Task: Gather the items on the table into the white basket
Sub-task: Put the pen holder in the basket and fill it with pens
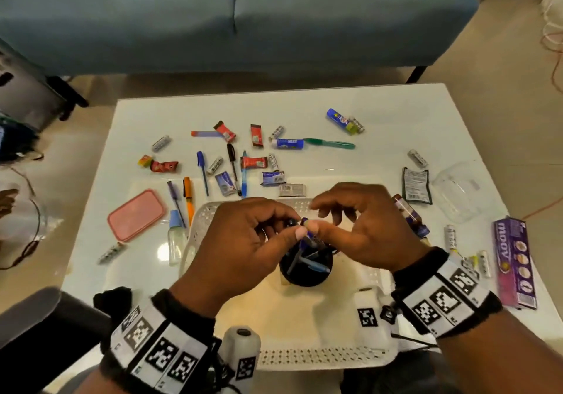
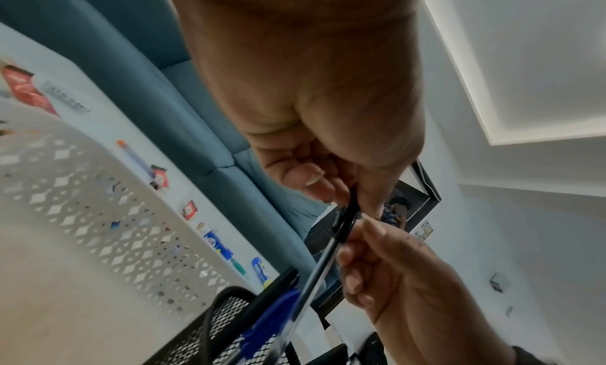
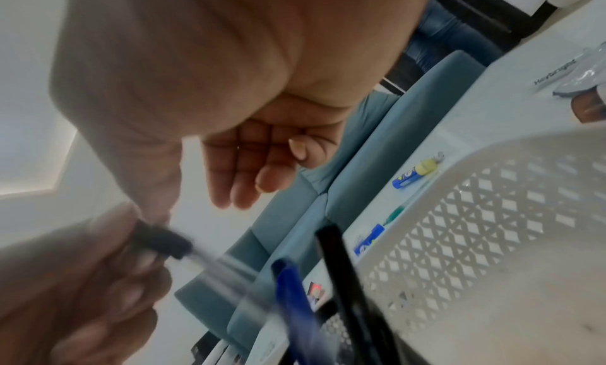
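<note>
The white perforated basket stands at the table's near edge. Inside it is a black mesh pen cup with a blue pen and other pens in it. Above the cup, my left hand pinches the black cap of a clear pen. The pen's lower end points down into the cup. My right hand hovers beside it. Its thumb touches the cap and its fingers are loosely curled away from the pen.
Pens, batteries, candy wrappers and glue tubes lie scattered across the far half of the white table. A pink lid and a small bottle sit left of the basket. A purple toothpaste box and a clear container sit on the right. A teal sofa stands behind.
</note>
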Demonstrator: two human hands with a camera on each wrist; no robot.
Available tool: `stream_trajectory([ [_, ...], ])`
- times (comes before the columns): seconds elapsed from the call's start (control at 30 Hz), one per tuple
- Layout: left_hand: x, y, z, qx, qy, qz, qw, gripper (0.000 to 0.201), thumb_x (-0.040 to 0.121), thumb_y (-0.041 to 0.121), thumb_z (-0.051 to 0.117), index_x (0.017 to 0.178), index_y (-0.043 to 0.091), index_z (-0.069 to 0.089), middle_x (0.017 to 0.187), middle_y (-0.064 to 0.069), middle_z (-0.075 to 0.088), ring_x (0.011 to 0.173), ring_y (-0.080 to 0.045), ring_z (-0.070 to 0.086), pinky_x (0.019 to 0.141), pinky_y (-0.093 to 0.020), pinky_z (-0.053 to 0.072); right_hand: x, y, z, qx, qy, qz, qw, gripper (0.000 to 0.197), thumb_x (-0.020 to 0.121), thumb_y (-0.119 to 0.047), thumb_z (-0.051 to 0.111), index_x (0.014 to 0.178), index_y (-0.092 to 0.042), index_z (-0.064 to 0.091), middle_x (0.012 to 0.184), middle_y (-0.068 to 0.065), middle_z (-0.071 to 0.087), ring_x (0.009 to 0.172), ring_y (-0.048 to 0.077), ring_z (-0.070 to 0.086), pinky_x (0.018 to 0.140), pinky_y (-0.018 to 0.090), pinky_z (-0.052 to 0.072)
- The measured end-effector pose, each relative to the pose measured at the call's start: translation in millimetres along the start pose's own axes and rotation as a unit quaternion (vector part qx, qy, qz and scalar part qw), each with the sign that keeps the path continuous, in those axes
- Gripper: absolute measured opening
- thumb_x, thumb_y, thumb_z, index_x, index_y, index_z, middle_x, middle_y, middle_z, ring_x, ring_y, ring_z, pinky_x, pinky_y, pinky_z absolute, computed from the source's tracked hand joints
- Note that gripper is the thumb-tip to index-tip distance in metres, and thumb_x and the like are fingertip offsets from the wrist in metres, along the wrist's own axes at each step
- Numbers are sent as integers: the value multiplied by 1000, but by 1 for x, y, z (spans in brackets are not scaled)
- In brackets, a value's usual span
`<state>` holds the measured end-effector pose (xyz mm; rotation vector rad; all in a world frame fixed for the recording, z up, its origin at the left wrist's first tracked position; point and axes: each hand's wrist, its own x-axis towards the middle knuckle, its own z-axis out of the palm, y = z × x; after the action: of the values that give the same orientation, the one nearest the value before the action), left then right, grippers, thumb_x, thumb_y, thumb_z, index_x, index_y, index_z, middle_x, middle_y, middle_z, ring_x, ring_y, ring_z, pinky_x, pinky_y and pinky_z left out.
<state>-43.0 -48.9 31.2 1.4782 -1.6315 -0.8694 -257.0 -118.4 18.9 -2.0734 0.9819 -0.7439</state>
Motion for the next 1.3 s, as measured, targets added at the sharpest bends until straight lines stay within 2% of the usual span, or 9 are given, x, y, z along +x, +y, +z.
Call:
stream_trajectory([
  [0.2, 10, -30, 6, 36, -134, -86, 987, 9, 83, 34, 81, 91, 29, 79, 71, 13, 71, 64, -6, 66, 65, -31, 57, 33, 16, -14, -69, 128, 171, 975, 10, 84, -36, 78, 85, -26, 76, 73, -13, 71, 62, 7, 62, 68, 21, 50],
  [0.27, 11, -35, 7, 54, -160, -102, 980, 12, 83, 37, 80, 93, 29, 79, 70, 14, 71, 64, -3, 65, 67, -30, 57, 64, 27, -18, -181, 70, 197, 961, 17, 85, -40, 75, 94, -25, 76, 82, -12, 71, 68, 3, 59, 79, 26, 49],
  [0.4, 11, -38, 7, 76, -183, -106, 974, 19, 81, 42, 80, 96, 30, 78, 75, 15, 72, 67, 0, 65, 65, -23, 52, 137, 67, -16, -348, -134, 218, 902, 45, 91, -47, 65, 124, -15, 67, 117, 3, 69, 107, 20, 59, 91, 30, 42],
  [0.53, 12, -38, 7, 58, -204, -115, 970, 36, 75, 54, 82, 106, 36, 74, 83, 15, 72, 67, 0, 64, 69, -25, 54, 177, 104, -11, -392, -198, 266, 858, 58, 93, -49, 62, 140, -15, 54, 142, 8, 54, 132, 26, 47, 109, 36, 36],
  [0.73, 14, -35, -1, 49, -202, -119, 971, 45, 80, 54, 78, 119, 35, 68, 84, 11, 73, 68, 0, 64, 65, -21, 49, 188, 141, -4, -523, -264, 254, 769, 31, 84, -35, 63, 103, -13, 71, 105, 7, 69, 95, 28, 65, 86, 35, 56],
  [0.9, 15, -34, -9, 35, -190, -120, 974, 43, 82, 54, 76, 120, 35, 67, 85, 11, 73, 68, 0, 63, 66, -22, 48, 183, 140, 6, -548, -312, 259, 732, 42, 88, -50, 65, 102, -11, 70, 95, 5, 64, 93, 25, 64, 75, 28, 48],
  [1.03, 15, -33, -10, 41, -184, -125, 974, 44, 82, 56, 74, 121, 35, 66, 87, 11, 72, 71, -2, 62, 70, -23, 49, 179, 136, 5, -548, -321, 245, 732, 35, 87, -46, 66, 98, -13, 67, 89, 3, 59, 87, 24, 61, 74, 30, 50],
  [1.2, 15, -34, -10, 34, -180, -131, 974, 44, 82, 57, 74, 120, 36, 67, 88, 12, 72, 68, 1, 59, 71, -24, 50, 175, 132, -1, -535, -324, 216, 750, 27, 87, -25, 70, 109, -11, 64, 114, 6, 66, 105, 25, 63, 88, 33, 53],
  [1.3, 17, -37, -12, 41, -173, -131, 975, 43, 82, 58, 73, 119, 37, 67, 88, 14, 71, 71, 2, 61, 73, -24, 50, 173, 112, -11, -492, -289, 232, 787, 32, 86, -31, 73, 112, -16, 62, 118, 5, 63, 106, 24, 58, 89, 32, 48],
])
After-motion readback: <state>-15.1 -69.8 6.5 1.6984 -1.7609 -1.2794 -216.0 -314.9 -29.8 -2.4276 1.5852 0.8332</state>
